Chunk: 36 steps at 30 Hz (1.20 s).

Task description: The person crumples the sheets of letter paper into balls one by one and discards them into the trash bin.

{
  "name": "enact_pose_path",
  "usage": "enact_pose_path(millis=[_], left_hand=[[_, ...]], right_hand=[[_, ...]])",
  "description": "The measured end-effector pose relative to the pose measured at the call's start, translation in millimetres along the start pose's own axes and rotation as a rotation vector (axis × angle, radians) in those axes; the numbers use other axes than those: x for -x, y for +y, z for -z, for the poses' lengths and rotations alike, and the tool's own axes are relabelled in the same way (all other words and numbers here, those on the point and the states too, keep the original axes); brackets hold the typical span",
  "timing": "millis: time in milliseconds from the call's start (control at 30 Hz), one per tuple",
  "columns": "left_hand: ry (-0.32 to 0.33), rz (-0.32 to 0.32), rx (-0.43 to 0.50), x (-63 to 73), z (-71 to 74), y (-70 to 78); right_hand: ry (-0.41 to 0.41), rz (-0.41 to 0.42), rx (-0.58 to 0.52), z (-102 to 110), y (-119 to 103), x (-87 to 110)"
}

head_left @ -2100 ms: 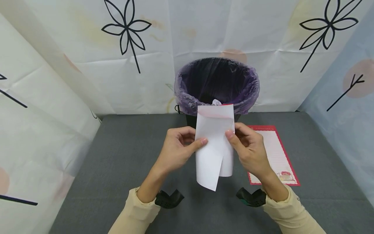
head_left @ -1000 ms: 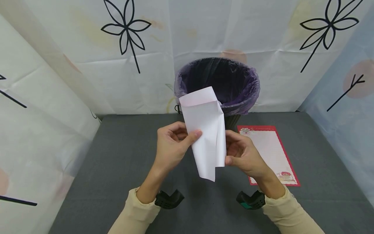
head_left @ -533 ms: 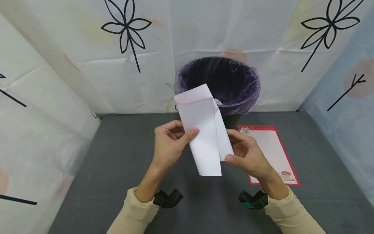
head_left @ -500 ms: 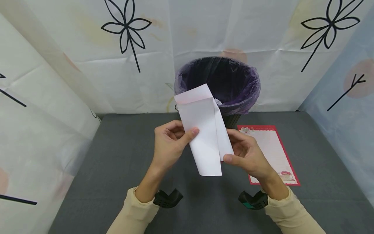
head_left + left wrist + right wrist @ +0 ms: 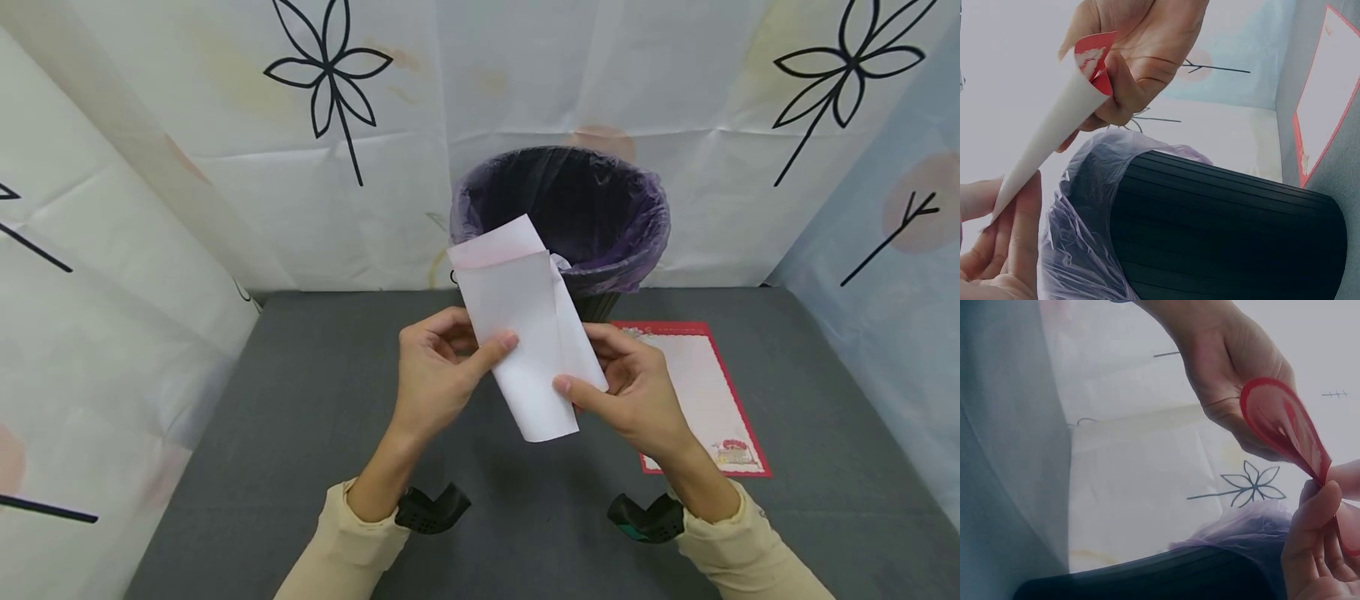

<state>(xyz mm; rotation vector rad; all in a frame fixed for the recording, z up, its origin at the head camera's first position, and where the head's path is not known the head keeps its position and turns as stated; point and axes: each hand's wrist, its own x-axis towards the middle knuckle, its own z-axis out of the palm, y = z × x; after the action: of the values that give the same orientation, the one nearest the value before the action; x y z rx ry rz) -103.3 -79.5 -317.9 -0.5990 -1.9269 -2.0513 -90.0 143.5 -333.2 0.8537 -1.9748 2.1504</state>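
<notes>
Head view: left fingers and right fingers pinch paper, right thumb now higher.

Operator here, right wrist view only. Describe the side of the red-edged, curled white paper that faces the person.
Observer: In the head view, that side of the curled white paper is plain white, with only a faint pink tinge on its top flap.
Operator: Understood. Now report anything lying on the dark grey table that my view misses.
Observer: The head view shows a rectangular white sheet with a red border lying there on the person's right side, partly hidden behind the right hand.
</notes>
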Motion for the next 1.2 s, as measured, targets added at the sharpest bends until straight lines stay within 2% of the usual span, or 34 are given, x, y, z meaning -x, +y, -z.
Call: enact_pose_path(millis=[200,367,467,600,667,767,933,1067,1200], left_hand=[[-0.084,0.050,0.010,1.1,0.5,0.1],[-0.067,0.039,0.014,0.1,0.0,0.9],[-0.052,0.039,0.038,-1.0,1.7,1.2],[-0.050,0.073,0.092,-2.4,5.0,2.4],[-0.058,0.100,0.124,-2.7,6.2,3.0],[-0.074,0.133,0.163,-2.9,6.7,4.1],[-0.082,0.160,0.191,-2.9,5.4,4.1],[-0.070,0.153,0.163,-2.7,3.2,3.7],[-0.049,0.124,0.110,-2.7,0.0,4.0]], right_hand=[[0.035,0.027,0.038,0,0,0.1],[0.012,0.014,0.005,2,-1,1.0],[-0.064,0.050,-0.092,8,0,1.5],[-0.256,0.130,-0.343,20,5,0.0],[-0.339,0.141,-0.457,24,8,-1.2],[-0.391,0.133,-0.538,27,12,-2.8],[-0.367,0.106,-0.566,25,19,-3.9],[-0.311,0.057,-0.498,21,21,-3.0],[-0.293,0.022,-0.451,16,21,-3.8]])
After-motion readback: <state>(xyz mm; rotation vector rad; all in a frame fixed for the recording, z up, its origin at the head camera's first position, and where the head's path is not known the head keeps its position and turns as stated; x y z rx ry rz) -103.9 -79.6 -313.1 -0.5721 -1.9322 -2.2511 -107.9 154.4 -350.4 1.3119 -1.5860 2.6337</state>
